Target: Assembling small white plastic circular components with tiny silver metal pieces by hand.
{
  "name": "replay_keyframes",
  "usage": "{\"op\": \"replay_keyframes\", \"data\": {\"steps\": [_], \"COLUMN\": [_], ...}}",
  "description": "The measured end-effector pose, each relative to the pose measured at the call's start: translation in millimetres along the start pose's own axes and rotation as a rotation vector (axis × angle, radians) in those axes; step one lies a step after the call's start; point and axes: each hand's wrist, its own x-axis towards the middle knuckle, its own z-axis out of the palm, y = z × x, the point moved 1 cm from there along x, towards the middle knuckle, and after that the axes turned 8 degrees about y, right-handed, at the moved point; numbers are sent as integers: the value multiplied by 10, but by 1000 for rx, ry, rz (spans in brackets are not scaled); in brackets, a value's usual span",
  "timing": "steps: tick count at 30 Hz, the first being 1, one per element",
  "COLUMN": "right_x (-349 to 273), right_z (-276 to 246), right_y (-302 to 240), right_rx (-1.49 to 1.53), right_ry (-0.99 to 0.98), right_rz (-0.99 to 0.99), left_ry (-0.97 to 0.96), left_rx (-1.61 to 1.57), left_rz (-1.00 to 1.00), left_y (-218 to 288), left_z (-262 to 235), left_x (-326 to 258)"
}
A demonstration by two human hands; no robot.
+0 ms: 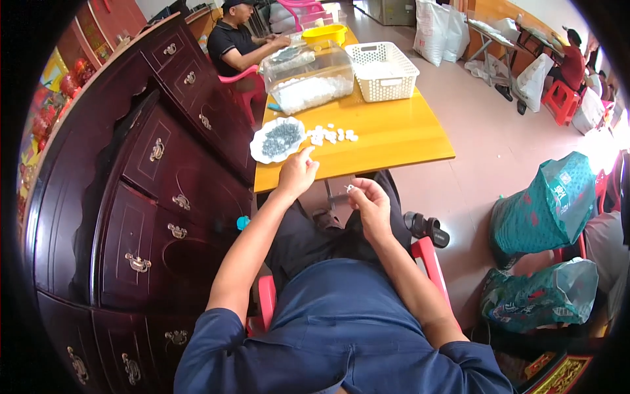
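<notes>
My left hand (298,173) is at the near edge of the yellow-topped table (400,134), index finger stretched out toward a loose group of small white pieces (331,135). Nothing shows in its grip. Just left of these pieces stands a white scallop-edged dish (260,146) filled with small dark grey parts (282,138). Over my lap, my right hand (371,205) is closed, pinching a small white looped piece (350,188) between thumb and fingers. The piece is too small to identify exactly.
Farther up the table are a clear plastic bin (328,71) of white pieces, a white perforated basket (384,88) and a yellow basin (325,33). A person (239,43) sits at the far left. Dark wooden drawers (151,190) border my left; teal bags (541,203) stand right.
</notes>
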Motion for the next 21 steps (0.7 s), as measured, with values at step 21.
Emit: {"op": "replay_keyframes", "data": {"steps": [21], "right_x": [-15], "right_z": [-29], "right_y": [43], "right_rx": [-37], "right_ry": [-1], "right_rz": [95], "left_ry": [33], "left_rx": [252], "left_rz": [45], "left_y": [-186], "left_z": [314], "left_x": [290]}}
